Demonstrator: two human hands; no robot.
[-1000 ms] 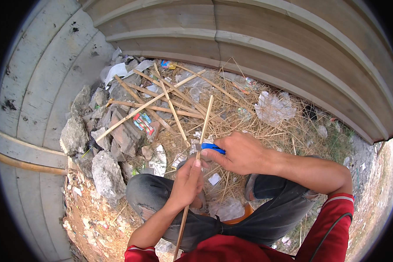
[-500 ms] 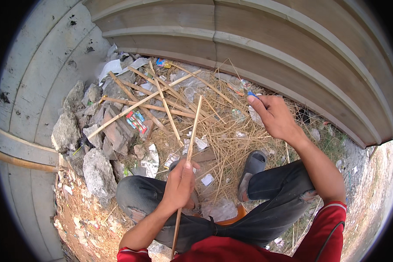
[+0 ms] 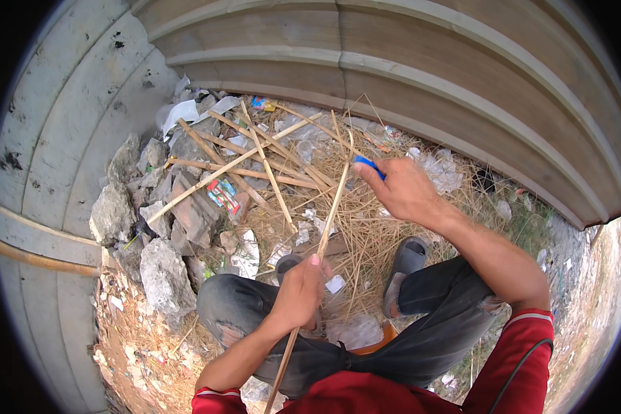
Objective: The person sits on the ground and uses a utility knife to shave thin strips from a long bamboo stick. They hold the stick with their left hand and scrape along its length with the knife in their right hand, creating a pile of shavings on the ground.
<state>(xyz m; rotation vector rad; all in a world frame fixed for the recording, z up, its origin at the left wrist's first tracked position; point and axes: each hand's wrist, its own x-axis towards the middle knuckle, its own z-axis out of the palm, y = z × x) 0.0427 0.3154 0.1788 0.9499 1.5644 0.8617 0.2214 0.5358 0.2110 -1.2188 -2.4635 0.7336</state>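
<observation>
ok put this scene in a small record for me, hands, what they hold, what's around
left hand: left hand closed around a long wooden stick
right hand: right hand gripping a blue-handled knife
knife position: beside the stick's far part; contact unclear
ground ahead: loose wooden sticks lying crossed, dry straw
left side: broken stone chunks
backdrop: ribbed panel wall
clothing: red sleeves, dark ripped jeans

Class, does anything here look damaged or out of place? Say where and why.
Yes. The dark trousers are torn near both knees, leaving ragged gaps. A bright wrapper lies as litter among the rocks at left, and crumpled white plastic sits on the straw beyond the right hand.
</observation>
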